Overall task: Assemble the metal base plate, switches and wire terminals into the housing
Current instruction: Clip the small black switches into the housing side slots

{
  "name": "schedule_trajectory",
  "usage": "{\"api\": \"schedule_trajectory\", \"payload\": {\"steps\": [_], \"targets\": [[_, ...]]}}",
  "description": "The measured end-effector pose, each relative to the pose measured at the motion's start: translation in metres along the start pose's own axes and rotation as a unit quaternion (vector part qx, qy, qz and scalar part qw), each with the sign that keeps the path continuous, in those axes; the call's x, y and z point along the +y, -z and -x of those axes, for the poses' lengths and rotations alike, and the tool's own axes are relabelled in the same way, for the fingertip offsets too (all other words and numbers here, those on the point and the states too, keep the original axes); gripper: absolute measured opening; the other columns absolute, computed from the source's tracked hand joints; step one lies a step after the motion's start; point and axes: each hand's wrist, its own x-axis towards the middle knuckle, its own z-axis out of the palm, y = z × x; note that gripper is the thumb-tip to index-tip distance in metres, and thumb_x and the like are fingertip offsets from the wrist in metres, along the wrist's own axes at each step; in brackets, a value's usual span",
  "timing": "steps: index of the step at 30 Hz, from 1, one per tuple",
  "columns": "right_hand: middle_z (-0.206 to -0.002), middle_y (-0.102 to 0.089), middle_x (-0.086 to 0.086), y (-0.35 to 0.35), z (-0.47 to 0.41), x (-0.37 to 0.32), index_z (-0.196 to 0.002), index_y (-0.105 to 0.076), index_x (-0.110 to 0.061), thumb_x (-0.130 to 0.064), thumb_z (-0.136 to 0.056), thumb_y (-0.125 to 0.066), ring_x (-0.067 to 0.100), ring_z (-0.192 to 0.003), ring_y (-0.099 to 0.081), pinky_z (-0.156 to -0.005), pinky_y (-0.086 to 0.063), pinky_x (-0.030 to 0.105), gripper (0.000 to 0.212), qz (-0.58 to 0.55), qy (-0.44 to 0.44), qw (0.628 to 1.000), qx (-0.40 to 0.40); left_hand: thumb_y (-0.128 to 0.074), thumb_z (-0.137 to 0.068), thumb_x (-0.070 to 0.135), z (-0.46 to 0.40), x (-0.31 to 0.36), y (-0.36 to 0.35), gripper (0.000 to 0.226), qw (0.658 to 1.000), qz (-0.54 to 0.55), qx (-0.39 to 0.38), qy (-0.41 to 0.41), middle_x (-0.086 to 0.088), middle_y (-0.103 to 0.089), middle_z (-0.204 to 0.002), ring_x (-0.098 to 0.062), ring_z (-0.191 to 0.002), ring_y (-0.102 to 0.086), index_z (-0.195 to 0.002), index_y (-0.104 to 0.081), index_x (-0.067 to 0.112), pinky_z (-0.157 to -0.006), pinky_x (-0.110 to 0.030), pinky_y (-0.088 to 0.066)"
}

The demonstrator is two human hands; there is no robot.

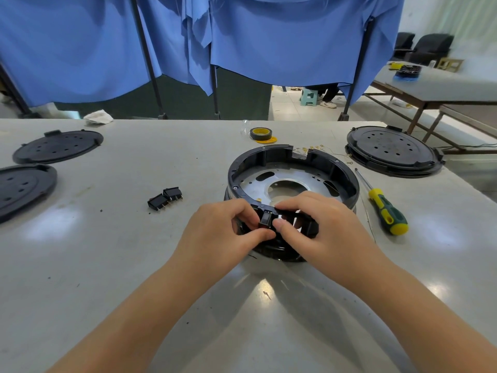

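Pinching a small black rocker switch [265, 219] at the near rim of the round black plastic housing [293, 168], the left hand [226, 232] curls its thumb and fingers round the switch's left side, while the right hand [320, 224] grips the same part from the right, thumb tip against the switch and fingers curled over the rim. The switch sits at the housing's near wall, directly between the two hands. Inside the housing lies the silver circular metal base plate [304, 175] with a large central hole and several slots.

Two more black rocker switches [164, 201] with metal prongs lie on the pale grey table [134, 251], left of the housing and well apart from the hands. Thin wires with small brass ring terminals [317, 148] trail by the housing's far edge. A screwdriver with a yellow and green handle [384, 208] lies just right of the housing. A roll of black tape on a yellow core [261, 133] sits beyond it.

Black round perforated covers rest at the far left [57, 146], the left edge [22, 189] and the far right [392, 150]. A crumpled white cloth [99, 117] lies at the far edge. Blue fabric curtains [242, 36] hang on dark poles behind the table; a second table [441, 84] stands at the right.
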Motion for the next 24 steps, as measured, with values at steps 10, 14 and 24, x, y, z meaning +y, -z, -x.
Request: {"api": "schedule_trajectory", "payload": {"steps": [10, 14, 24], "targets": [[-0.082, -0.063, -0.017, -0.006, -0.001, -0.003, -0.095, -0.068, -0.025, -0.055, -0.074, -0.065, 0.008, -0.077, -0.059, -0.081, -0.044, 0.028, 0.037, -0.029, -0.036, 0.998, 0.033, -0.078, -0.069, 0.05, -0.012, -0.013, 0.006, 0.061, 0.991, -0.082, -0.041, -0.096, 0.016, -0.057, -0.128, -0.004, -0.13, -0.036, -0.121, -0.064, 0.023, -0.107, -0.02, -0.027], [-0.077, -0.061, -0.016, -0.008, -0.002, -0.003, -0.09, -0.067, -0.026, -0.054, -0.074, -0.067, 0.008, -0.071, -0.057, -0.074, -0.042, 0.024, 0.032, -0.032, -0.038, 0.998, 0.037, -0.072, -0.068, 0.045, -0.013, -0.016, 0.006, 0.049, 0.991, -0.07, -0.046, -0.108, 0.017, -0.063, -0.11, 0.001, -0.118, -0.043, -0.111, -0.069, 0.021, -0.1, -0.004, -0.026], [-0.072, -0.059, -0.017, -0.009, -0.002, 0.0, -0.084, -0.064, -0.03, -0.054, -0.074, -0.068, 0.007, -0.067, -0.055, -0.066, -0.031, 0.016, 0.026, -0.033, -0.038, 0.998, 0.036, -0.081, -0.069, 0.038, -0.017, -0.017, 0.007, 0.047, 0.991, -0.066, -0.047, -0.11, 0.017, -0.065, -0.11, 0.002, -0.117, -0.042, -0.112, -0.071, 0.023, -0.096, 0.002, -0.022]]}}
